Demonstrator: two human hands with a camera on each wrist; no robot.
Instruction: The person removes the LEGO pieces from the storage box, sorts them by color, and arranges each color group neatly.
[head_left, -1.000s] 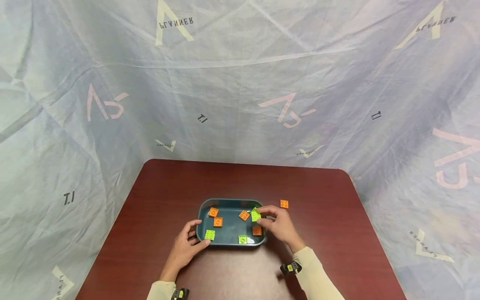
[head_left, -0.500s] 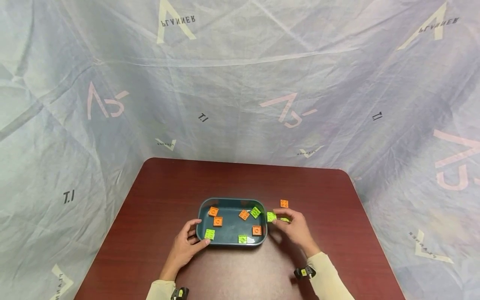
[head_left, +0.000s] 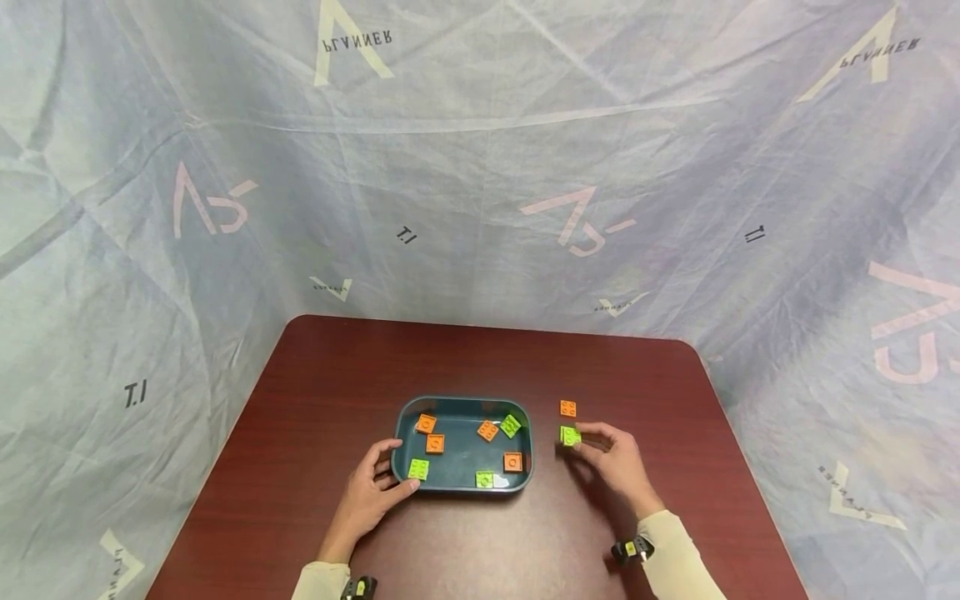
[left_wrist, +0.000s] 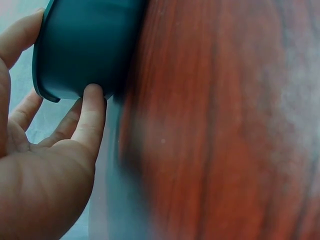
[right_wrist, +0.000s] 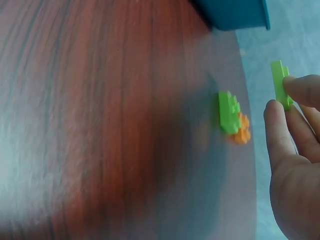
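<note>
My left hand (head_left: 367,502) grips the left end of a dark teal tray (head_left: 465,490), fingers along its side and thumb at the near rim. The left wrist view shows fingertips against the tray's outer wall. Right of the tray, my right hand (head_left: 618,467) pinches a light green toy building brick (right_wrist: 279,82) between thumb and fingers, above the table. A second green brick (right_wrist: 229,112) lies on the table beside an orange brick (right_wrist: 243,129); in the head view the held brick overlaps that green one.
Inside the tray are several orange bricks, such as one (head_left: 435,444) at left, and green bricks, one (head_left: 418,469) in the near left corner. The reddish-brown table (head_left: 337,367) has rounded far corners. Grey printed sheets (head_left: 480,167) hang behind and at both sides.
My right hand has lifted the green brick out of the tray's right end and carried it right, over the bricks on the table. My left hand has stayed on the tray.
</note>
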